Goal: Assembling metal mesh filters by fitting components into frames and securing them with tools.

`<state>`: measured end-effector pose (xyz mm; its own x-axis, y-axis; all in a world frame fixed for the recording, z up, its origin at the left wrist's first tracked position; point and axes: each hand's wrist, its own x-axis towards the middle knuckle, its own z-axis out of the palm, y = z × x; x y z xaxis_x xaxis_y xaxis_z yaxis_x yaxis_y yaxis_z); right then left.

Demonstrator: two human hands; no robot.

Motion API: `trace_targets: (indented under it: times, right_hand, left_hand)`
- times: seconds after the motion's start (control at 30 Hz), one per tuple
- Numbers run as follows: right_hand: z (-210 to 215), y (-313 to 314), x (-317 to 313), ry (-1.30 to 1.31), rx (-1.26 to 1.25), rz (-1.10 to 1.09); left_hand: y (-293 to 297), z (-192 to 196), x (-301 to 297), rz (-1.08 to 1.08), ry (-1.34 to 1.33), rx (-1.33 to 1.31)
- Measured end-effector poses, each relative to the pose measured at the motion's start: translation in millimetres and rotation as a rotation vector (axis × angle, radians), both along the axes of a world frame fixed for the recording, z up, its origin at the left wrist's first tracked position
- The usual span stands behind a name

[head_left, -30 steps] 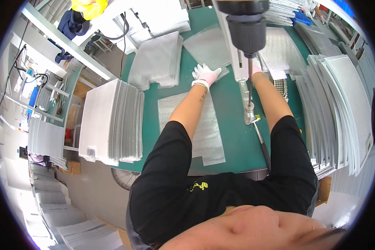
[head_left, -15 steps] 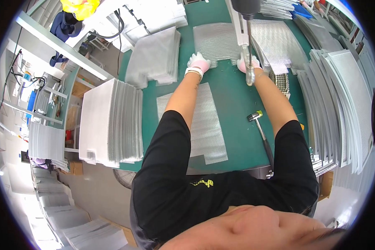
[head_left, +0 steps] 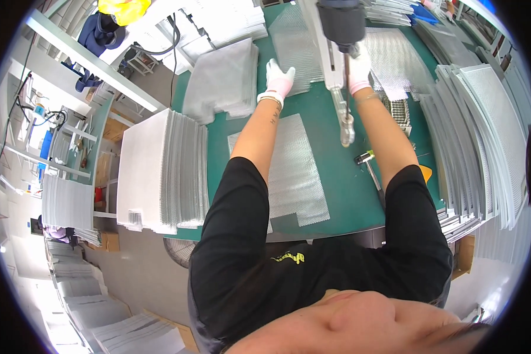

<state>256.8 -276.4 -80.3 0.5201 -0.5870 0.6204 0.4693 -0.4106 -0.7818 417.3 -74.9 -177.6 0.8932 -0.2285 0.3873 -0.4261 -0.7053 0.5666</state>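
On the green surface (head_left: 354,189), a far mesh sheet (head_left: 292,50), judged light and bendable, is best held by its side edges. Its near end is flanked by the left hand (head_left: 277,82), fingers (head_left: 272,68) released, and right hand (head_left: 359,68), whose grip cannot be told.

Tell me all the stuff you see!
Tabletop: one, green, centre
Hanging driver: one, black, top centre
Mesh stacks: at least two, silvery, left
Near mesh sheet: at least one, silvery, front
Far mesh sheet: at least one, silvery, far centre
Flat mesh sheets: several, silvery, right of driver
Mesh panels: many, grey, right edge
Mallet: one, black and silver, tabletop right
Plastic bag: one, yellow, top left
Left hand: one, white and pink glove, near far mesh sheet
Right hand: one, white and pink glove, partly behind driver
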Motion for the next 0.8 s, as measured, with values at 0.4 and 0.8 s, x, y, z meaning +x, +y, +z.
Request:
trace_targets:
  times: [0.4, 0.8]
  right_hand:
    - [47, 8, -132, 0.348, -0.186, 0.090]
    - [-5, 173, -329, 0.693, -0.507, 0.249]
  left_hand:
    - [69, 132, -174, -0.202, 0.086, -0.551]
    - [240, 90, -428, 0.140, 0.067, 0.030]
